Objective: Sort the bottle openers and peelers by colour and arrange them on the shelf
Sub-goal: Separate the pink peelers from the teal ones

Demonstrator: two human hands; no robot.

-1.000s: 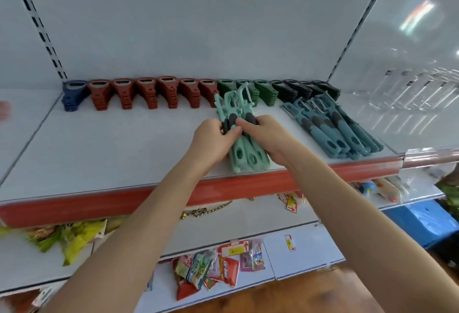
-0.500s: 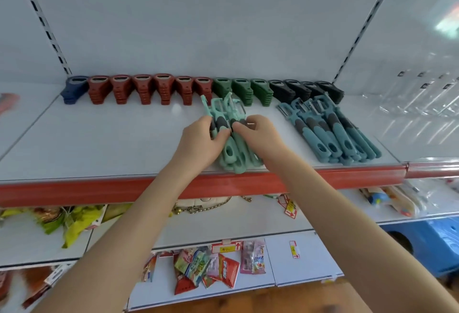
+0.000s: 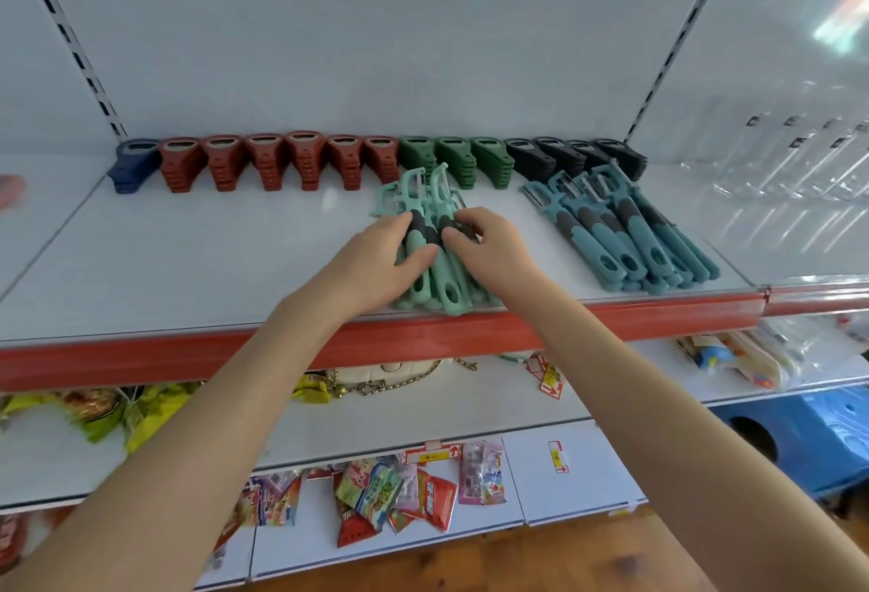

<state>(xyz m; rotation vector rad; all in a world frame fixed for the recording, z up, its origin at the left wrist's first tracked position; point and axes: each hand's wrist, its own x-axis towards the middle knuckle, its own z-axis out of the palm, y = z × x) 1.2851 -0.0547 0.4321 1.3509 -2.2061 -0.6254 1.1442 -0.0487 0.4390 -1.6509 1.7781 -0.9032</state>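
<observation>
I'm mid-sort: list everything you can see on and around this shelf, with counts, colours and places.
blue bottle opener: one, dark blue, left end of back row
red bottle openers: six, red-brown, back row, right of the blue one
green bottle openers: three, dark green, back row, middle
black bottle openers: four, black, right end of back row
mint peelers: bundle, count hidden, mint with dark grips, front middle
teal peelers: bundle, count unclear, teal with dark grips, front right
shelf: one, white, red front edge
snack packets: several, mixed colours, lower shelves
blue plastic container: one, lower right
left hand: holds the mint peelers' left side
right hand: holds their right side
</observation>
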